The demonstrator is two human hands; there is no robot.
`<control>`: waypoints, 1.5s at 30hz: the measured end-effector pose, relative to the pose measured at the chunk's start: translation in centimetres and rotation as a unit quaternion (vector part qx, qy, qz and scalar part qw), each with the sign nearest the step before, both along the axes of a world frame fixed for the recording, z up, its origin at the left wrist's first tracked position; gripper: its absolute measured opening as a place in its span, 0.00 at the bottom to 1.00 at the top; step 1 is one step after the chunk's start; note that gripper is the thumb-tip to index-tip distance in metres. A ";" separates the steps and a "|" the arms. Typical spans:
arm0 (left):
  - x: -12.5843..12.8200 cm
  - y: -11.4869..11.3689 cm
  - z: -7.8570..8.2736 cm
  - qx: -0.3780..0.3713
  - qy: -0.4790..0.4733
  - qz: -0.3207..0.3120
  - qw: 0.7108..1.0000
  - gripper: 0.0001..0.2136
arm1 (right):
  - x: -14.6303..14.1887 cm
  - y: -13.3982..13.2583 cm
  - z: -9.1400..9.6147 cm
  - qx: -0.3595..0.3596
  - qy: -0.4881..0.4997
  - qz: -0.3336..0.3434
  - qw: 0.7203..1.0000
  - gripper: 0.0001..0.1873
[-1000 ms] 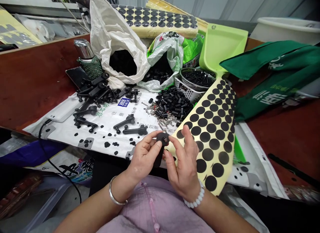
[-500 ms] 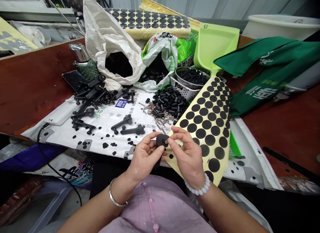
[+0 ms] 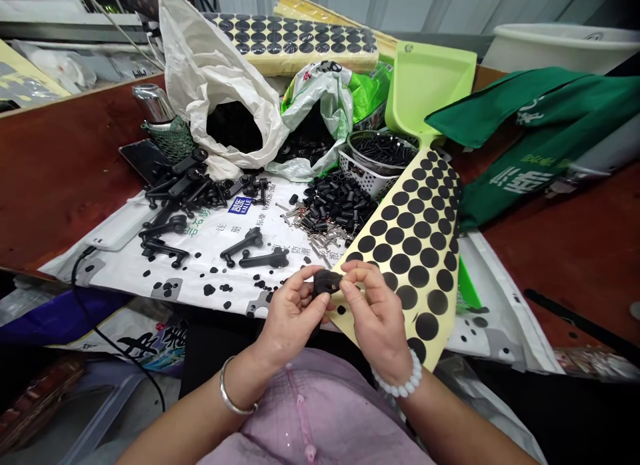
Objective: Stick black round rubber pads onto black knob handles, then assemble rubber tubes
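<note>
My left hand (image 3: 293,315) grips a black plastic lever-shaped part (image 3: 326,282) at the near table edge, fingers curled round it. My right hand (image 3: 376,318) pinches at the round head of the same part with thumb and forefinger pressed together. Under my right hand lies a yellow sheet of black round pads (image 3: 413,245), running up to the right. Similar black lever parts (image 3: 250,242) lie loose on the white printed sack (image 3: 220,272) in front of me.
A pile of small black sleeves and metal pins (image 3: 333,208) sits mid-table beside a white basket (image 3: 373,168). Behind are an open white sack (image 3: 220,85), a green scoop (image 3: 430,92), another pad sheet (image 3: 300,42), green cloth (image 3: 540,138) and a heap of lever parts (image 3: 185,182).
My right thumb and forefinger have closed into a pinch on the head of the part. Both hands stay together at the table edge; the view has shifted slightly.
</note>
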State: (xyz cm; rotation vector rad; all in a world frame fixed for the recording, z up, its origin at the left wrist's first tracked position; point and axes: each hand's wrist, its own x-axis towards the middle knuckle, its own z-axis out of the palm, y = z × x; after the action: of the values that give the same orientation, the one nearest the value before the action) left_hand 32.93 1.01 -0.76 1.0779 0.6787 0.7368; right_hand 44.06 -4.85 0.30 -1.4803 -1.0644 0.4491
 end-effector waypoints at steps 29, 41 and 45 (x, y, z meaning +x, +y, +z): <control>-0.1 0.6 0.0 0.013 0.023 -0.012 1.000 0.24 | -2.1 -2.5 -0.1 0.170 -0.366 0.028 0.915 0.12; -0.6 0.5 0.6 0.016 0.005 -0.036 0.999 0.22 | 0.7 0.0 2.1 -0.038 0.377 0.120 0.918 0.05; -0.7 0.3 0.4 0.039 0.012 -0.047 0.998 0.21 | 0.5 0.4 2.0 -0.062 0.405 0.119 0.904 0.10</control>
State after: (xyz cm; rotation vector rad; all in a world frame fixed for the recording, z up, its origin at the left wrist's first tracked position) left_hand 32.20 1.28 -0.32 1.1844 0.6189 0.6754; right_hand 44.56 -4.49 2.27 -1.0862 -0.5398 1.2037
